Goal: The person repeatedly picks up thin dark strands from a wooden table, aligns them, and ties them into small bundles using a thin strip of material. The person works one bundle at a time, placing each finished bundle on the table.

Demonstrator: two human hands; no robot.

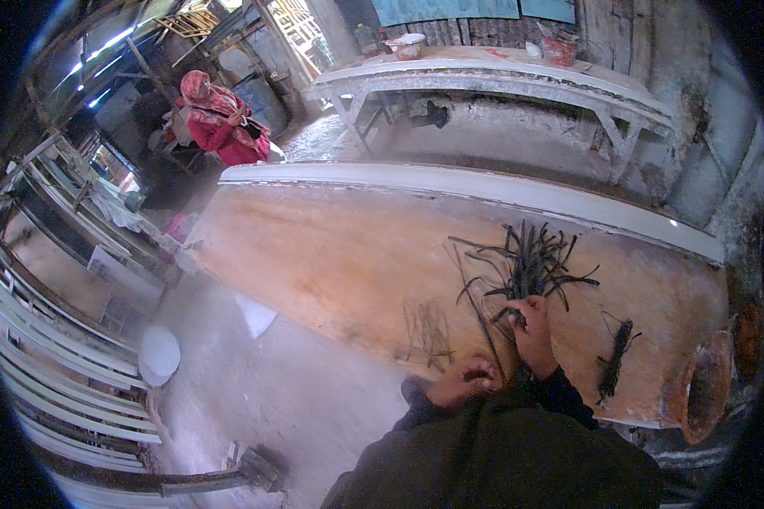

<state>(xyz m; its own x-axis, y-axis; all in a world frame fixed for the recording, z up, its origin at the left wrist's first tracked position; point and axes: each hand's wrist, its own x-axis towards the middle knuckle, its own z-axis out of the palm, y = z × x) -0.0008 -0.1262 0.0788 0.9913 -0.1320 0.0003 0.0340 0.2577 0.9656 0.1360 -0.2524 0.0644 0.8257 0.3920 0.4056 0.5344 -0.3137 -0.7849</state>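
A heap of black flat strips (528,263) lies loosely fanned on the brown worktable (314,242), just beyond my hands. My right hand (533,336) is at the heap's near edge, thumb and fingers closed on a black strip whose loop shows at the fingertips. Lower and to the left, my left hand (463,382) has curled fingers against a long thin dark strip (485,327) that slants up toward the heap. Thin dark strands (429,331) lie left of the hands. To the right rests a small tied black bundle (615,360).
A rusty round pot (706,390) stands at the table's right end, and a white moulding (450,182) runs along its far edge. Beyond is a whitened bench (492,72) with buckets. A person in red (221,119) stands far left. White lengths (68,365) are racked at left.
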